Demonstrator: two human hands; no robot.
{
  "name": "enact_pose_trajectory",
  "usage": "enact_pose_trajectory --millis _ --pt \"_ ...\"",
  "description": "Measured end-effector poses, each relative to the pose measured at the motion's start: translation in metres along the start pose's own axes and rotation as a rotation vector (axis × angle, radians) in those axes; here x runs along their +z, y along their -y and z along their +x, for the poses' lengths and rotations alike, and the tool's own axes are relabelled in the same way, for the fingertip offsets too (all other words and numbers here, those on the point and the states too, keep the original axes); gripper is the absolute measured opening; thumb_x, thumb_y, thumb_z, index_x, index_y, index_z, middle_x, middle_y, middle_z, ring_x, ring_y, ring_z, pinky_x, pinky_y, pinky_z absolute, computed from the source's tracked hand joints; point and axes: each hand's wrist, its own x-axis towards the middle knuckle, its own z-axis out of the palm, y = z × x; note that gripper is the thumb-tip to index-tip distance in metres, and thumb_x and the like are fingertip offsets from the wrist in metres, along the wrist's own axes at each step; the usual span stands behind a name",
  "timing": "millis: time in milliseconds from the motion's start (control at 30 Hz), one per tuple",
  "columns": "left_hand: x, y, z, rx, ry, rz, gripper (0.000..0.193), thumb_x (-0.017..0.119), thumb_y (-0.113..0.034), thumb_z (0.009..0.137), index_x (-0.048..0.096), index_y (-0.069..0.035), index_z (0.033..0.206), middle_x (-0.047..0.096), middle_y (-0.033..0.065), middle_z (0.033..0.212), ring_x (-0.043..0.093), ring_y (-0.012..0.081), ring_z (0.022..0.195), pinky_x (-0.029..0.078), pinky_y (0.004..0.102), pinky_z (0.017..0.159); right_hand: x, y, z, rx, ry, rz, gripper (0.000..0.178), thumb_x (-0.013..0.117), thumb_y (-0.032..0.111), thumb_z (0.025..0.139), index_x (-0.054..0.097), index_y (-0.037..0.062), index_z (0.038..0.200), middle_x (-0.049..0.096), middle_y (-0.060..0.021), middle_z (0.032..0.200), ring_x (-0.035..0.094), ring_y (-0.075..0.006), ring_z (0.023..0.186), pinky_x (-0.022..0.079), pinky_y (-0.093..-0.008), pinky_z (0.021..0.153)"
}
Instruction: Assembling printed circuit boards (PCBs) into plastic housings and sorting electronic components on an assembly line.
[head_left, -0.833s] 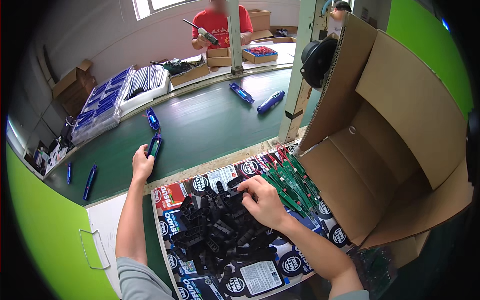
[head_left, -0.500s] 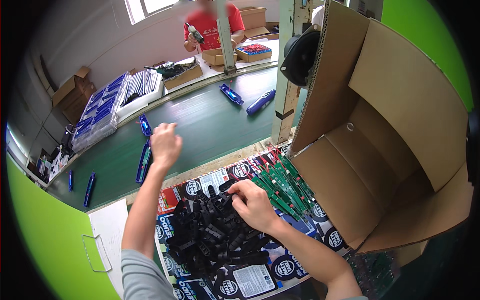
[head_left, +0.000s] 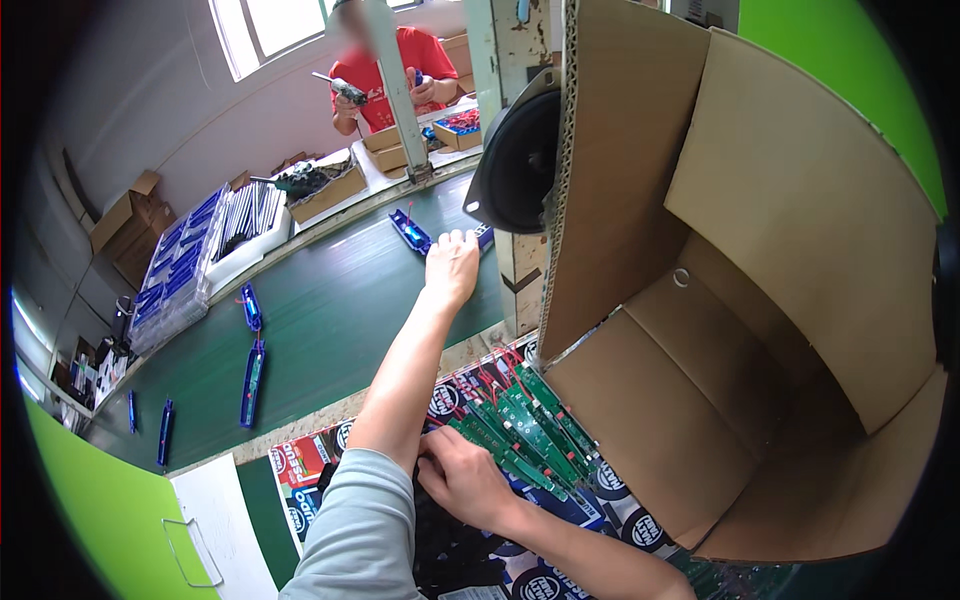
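My left hand (head_left: 454, 266) reaches across the green conveyor belt, its fingers bent over the near end of a blue plastic casing (head_left: 485, 238) beside the post. To the left of that hand lies an open blue half-shell (head_left: 409, 231) with a red wire. My right hand (head_left: 468, 478) stays low over the heap of black plastic parts (head_left: 445, 545), fingers curled in. What those fingers hold is hidden, and my left forearm covers much of the heap. Green circuit boards (head_left: 525, 425) with red wires lie just beyond my right hand.
Several blue shells, including one with a board (head_left: 253, 385), lie on the belt (head_left: 330, 330). A large open cardboard box (head_left: 640, 400) stands at right, a black speaker (head_left: 515, 160) by the post (head_left: 520, 270). Across the belt, a person in red (head_left: 420, 60) holds a tool.
My left hand has moved right and farther out, from the left shells to the blue casing by the post. The view has shifted. My right hand remains at the black parts.
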Motion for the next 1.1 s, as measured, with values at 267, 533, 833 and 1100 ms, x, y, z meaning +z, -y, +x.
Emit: enact_pose_trajectory --millis 267,533,833,1100 --pt "-0.043 0.034 -0.029 -0.193 0.22 -0.481 0.032 0.056 -0.001 0.095 0.059 -0.002 0.126 0.068 0.0269 0.113 0.073 0.0388 0.101 0.06 0.0466 0.086 0.005 -0.003 0.0 -0.015 -0.066 0.02 0.014 0.07 0.003 0.091 0.067 -0.0018 0.104 0.068 -0.0172 0.094 0.07 -0.0294 0.075 0.057 -0.0397 0.07" --pt "-0.217 0.027 -0.217 -0.539 0.344 -1.681 0.054 0.05 0.012 0.084 0.05 0.004 0.138 0.069 0.0155 0.116 0.074 0.0216 0.083 0.062 0.0346 0.074 -0.004 0.004 -0.007 -0.061 -0.09 -0.019 0.009 0.07 0.001 0.089 0.071 0.0005 0.098 0.068 -0.0176 0.095 0.068 -0.0356 0.086 0.056 -0.0429 0.08" --pt "-0.286 0.017 -0.396 -0.772 0.083 -1.556 0.029 0.057 -0.014 0.109 0.056 -0.005 0.137 0.069 0.0053 0.097 0.06 0.0053 0.062 0.047 0.0202 0.053 -0.01 0.026 0.006 -0.134 -0.236 0.081 0.014 0.073 -0.007 0.092 0.071 -0.0031 0.105 0.07 -0.0106 0.104 0.069 -0.0158 0.09 0.058 -0.0271 0.079" --pt "-0.291 0.009 -0.414 -0.736 -0.032 -1.33 0.022 0.062 -0.011 0.108 0.069 0.001 0.125 0.074 0.0054 0.086 0.065 0.006 0.062 0.052 0.0223 0.056 0.024 0.076 -0.028 -0.473 -0.186 -0.138 0.022 0.08 -0.009 0.078 0.073 0.0019 0.097 0.066 -0.012 0.107 0.064 -0.0197 0.091 0.052 -0.0304 0.076"
